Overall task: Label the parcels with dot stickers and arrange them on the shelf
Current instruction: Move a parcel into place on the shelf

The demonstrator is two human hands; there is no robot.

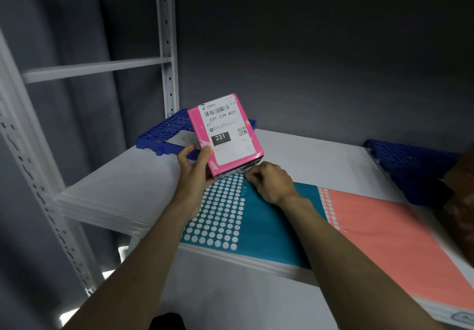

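Head view: my left hand [195,165] has its grip curled round the pink parcel [225,135], labelled 231, tilted above the white shelf [123,181]. My right hand [269,183] pinches at the teal sticker sheet [266,224], seemingly on 1 dot, beside the salmon sheet [384,229].

On the white label [225,129] of the pink parcel [252,147], "231-239-K01" and "K01" are printed; "231" is shown in a black field.

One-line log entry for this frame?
left hand: holds pink parcel | right hand: pinching at teal sticker sheet | dot: not yet applied
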